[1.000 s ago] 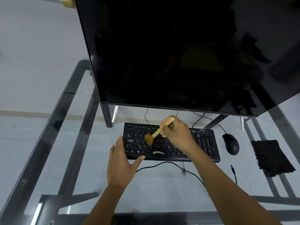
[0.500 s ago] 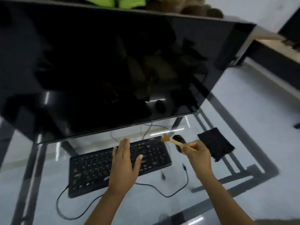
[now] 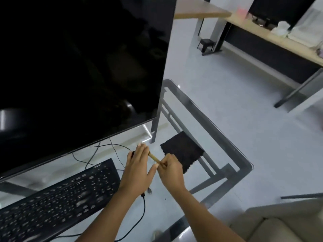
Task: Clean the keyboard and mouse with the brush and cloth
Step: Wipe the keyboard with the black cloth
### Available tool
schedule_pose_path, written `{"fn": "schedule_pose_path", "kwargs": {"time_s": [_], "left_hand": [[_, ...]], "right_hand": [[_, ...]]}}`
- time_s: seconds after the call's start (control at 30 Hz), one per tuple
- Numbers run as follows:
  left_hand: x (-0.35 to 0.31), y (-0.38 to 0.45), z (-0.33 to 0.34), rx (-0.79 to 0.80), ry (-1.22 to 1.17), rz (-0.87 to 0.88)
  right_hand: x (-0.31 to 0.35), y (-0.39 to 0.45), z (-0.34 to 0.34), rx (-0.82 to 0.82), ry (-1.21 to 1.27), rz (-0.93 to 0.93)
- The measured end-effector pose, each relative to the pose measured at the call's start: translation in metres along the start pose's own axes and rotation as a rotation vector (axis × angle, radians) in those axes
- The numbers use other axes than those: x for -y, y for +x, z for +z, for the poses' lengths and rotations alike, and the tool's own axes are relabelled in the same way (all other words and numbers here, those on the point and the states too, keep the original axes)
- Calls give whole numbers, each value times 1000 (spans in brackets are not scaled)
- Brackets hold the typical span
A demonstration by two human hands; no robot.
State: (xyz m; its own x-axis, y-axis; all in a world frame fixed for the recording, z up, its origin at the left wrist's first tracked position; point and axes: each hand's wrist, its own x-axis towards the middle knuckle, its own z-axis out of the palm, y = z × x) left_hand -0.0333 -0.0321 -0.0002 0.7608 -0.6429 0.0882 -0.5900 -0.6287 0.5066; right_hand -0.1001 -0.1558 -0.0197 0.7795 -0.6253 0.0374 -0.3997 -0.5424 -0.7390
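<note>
Right hand (image 3: 170, 169) pinches brush (image 3: 153, 157) handle; left hand (image 3: 138, 167) flat, open, covering mouse (image 3: 132, 153); cloth (image 3: 182, 151) just beyond right hand

You see a pale grey floor (image 3: 244, 88), a long wooden bench (image 3: 262, 32) behind, and a beige sofa (image 3: 279, 222) near you.

One head-worn camera looks forward and down from close above a glass desk (image 3: 218, 119). A dark monitor (image 3: 78, 67) fills ten o'clock, a keyboard (image 3: 52, 206) seven o'clock; floor and benches recede toward two o'clock.
</note>
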Motion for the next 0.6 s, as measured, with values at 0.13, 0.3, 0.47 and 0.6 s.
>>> {"fn": "schedule_pose_path", "kwargs": {"time_s": [0.13,0.3,0.47,0.6], "left_hand": [[-2,12,15,23,19,-30],[-7,27,31,40,30,-57],[-25,64,40,125,166,-149],[-39,96,59,262,239,-192]], "right_hand": [[-20,2,9,1,-159,-134],[-43,17,-2,32,-204,-211],[-58,82,-54,-88,-231,5],[-71,113,-75,124,-480,217]]}}
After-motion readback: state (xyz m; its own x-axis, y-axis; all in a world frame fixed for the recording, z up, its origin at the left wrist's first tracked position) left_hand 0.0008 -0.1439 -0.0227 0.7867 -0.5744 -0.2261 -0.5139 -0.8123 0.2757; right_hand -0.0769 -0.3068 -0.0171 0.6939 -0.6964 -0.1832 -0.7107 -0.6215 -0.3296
